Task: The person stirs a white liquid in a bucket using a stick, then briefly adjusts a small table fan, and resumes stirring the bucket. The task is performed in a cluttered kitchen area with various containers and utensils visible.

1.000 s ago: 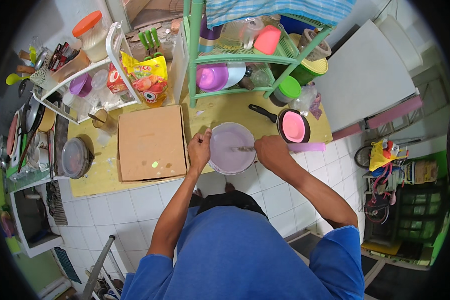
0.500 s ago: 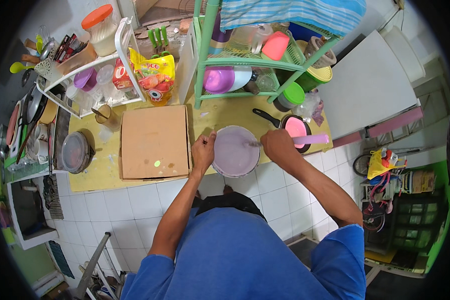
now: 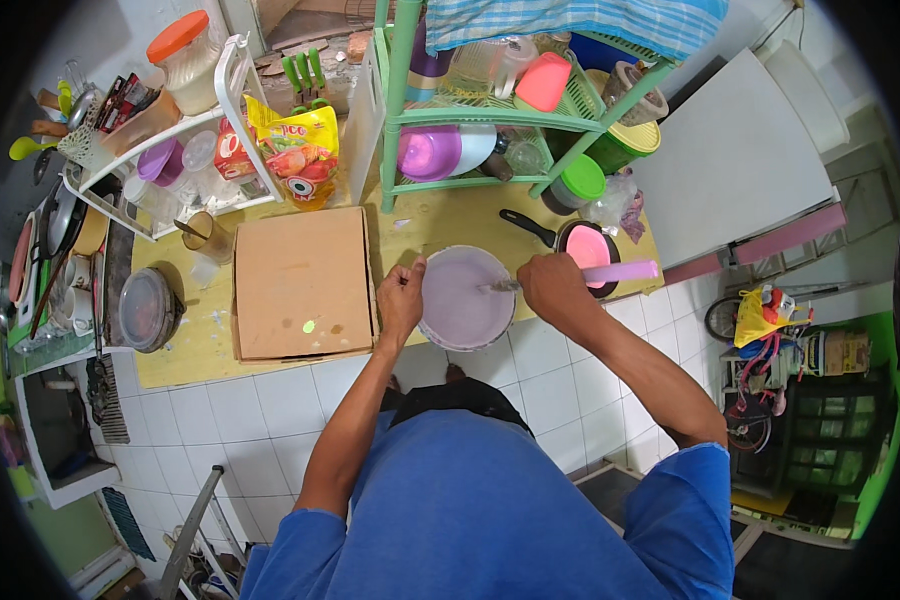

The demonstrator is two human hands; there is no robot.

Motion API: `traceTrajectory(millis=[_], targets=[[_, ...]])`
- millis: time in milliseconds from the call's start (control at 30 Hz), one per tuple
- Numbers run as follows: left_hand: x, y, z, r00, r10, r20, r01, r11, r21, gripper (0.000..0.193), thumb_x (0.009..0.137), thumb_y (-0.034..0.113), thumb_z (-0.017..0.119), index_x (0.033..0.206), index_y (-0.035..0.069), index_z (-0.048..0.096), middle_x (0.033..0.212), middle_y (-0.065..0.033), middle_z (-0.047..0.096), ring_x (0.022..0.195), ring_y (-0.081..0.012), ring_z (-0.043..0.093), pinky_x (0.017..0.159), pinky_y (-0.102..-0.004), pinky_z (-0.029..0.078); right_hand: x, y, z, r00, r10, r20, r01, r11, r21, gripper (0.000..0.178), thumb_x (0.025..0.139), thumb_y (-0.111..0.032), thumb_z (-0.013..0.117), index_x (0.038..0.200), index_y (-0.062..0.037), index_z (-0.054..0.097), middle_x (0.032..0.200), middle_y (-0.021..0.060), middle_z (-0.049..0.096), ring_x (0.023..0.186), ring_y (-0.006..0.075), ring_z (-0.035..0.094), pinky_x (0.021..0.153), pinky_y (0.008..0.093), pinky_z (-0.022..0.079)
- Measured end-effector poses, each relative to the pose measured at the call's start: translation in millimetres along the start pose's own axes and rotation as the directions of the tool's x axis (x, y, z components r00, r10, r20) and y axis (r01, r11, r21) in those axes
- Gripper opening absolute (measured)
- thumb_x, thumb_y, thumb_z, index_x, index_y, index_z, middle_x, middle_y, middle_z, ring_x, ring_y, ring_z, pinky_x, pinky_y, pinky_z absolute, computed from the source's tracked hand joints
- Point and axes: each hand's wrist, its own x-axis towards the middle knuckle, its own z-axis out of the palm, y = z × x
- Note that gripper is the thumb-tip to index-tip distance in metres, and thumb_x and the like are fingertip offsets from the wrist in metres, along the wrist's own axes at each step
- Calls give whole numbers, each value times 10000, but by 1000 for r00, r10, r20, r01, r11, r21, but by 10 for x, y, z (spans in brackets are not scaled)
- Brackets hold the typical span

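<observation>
Right hand (image 3: 553,289) has shifted slightly outward, clasping the tool (image 3: 622,271); left hand (image 3: 401,297) pinches the bowl (image 3: 467,349); contents (image 3: 460,318) look even, tool not yet out.

Left hand (image 3: 401,298) gripping tub rim (image 3: 469,348), right hand (image 3: 554,289) holding pink-handled utensil (image 3: 622,271), cardboard box (image 3: 302,280)

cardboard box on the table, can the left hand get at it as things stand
Probably yes: the cardboard box lies just beside the left hand with nothing between, but that hand grips the bowl.
</observation>
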Motion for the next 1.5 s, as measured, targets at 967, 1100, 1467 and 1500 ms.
traceTrajectory(millis=[967, 1100, 1467, 1500], targets=[[89, 575, 99, 983, 176, 55, -183, 962, 201, 416, 819, 317, 689, 574, 50, 484, 530, 8, 457, 508, -81, 392, 477, -262, 356, -326, 7, 310, 984, 134, -118, -116, 983, 146, 160, 766, -133, 514, 681, -63, 630, 635, 135, 603, 590, 286, 609, 541, 396, 461], [59, 509, 153, 977, 208, 33, -211, 958, 193, 440, 796, 357, 694, 581, 24, 504, 517, -19, 469, 506, -111, 418, 499, -287, 379, -495, -151, 383, 991, 99, -87, -74, 964, 255, 154, 754, -161, 554, 687, -44, 630, 641, 144, 606, 595, 300, 617, 563, 404, 475], [14, 563, 255, 970, 220, 100, -239, 938, 252, 424, 810, 318, 692, 579, 32, 481, 512, -9, 432, 511, -99, 392, 489, -279, 358, -378, 75, 442, 939, 319, -128, -248, 887, 389, 160, 730, -119, 541, 711, -34, 675, 656, 161, 633, 606, 292, 642, 573, 399, 507], [30, 556, 259, 970, 220, 105, -240, 940, 245, 421, 812, 312, 692, 579, 34, 477, 512, -4, 427, 511, -96, 388, 488, -276, 356, -410, 85, 452, 940, 316, -130, -248, 893, 376, 158, 730, -118, 542, 710, -39, 677, 658, 158, 635, 607, 290, 643, 573, 397, 507]])
